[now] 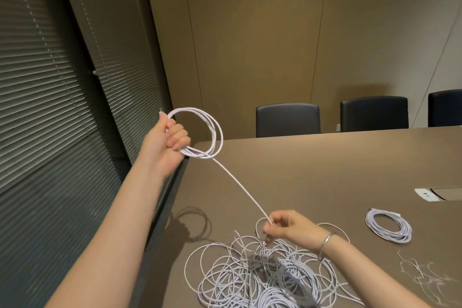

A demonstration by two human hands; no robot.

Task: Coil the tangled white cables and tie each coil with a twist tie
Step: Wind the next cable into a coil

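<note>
My left hand (167, 142) is raised beyond the table's left edge and grips a small coil of white cable (215, 130) of several loops. From that coil a taut strand (240, 186) runs down to my right hand (287, 225), which pinches it between thumb and fingers just above the tangled pile of white cables (262, 272) on the table. A finished coil (388, 228) lies flat to the right. A loose bunch of thin twist ties (425, 275) lies at the lower right.
The brown table (325, 170) has a dark left edge beside window blinds (62, 107). A cable port flap (440, 194) is set into the table at the right. Black chairs (287, 120) stand along the far side.
</note>
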